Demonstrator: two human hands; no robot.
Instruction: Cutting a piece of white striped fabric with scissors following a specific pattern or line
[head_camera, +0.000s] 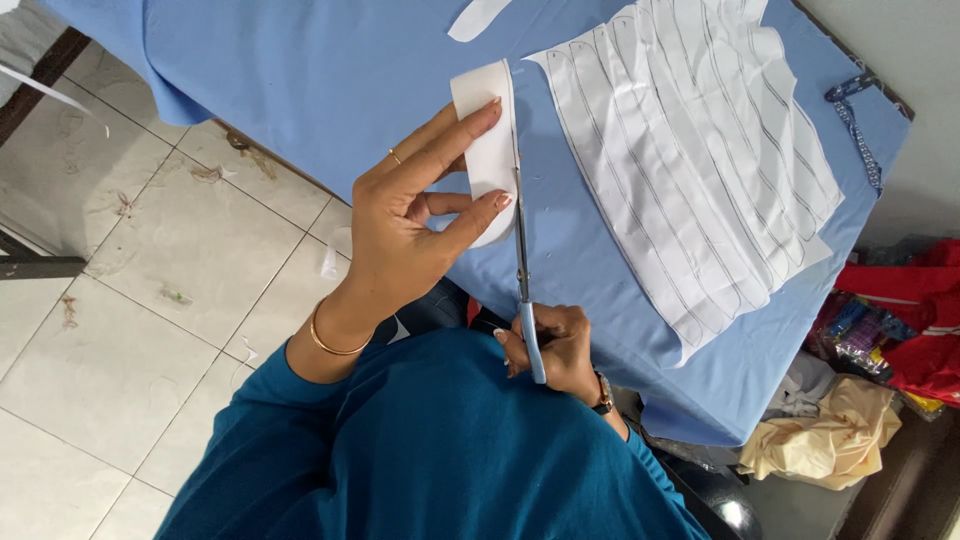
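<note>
My left hand (405, 225) pinches a narrow white strip of interfacing (488, 135) between thumb and fingers, holding it above the blue cloth. My right hand (555, 345) grips the light-blue handles of a pair of scissors (522, 260). Their long blades point away from me and run along the strip's right edge. A larger white sheet (700, 150) marked with drawn parallel strip outlines lies on the blue cloth to the right, its left side cut away in a slant.
Blue fabric (330, 70) covers the table and hangs over its edge. A small white offcut (478, 15) lies at the far edge. Tiled floor with scraps (150, 260) is on the left. Red and cream cloth piles (850, 400) sit lower right. A patterned ribbon (860, 120) lies far right.
</note>
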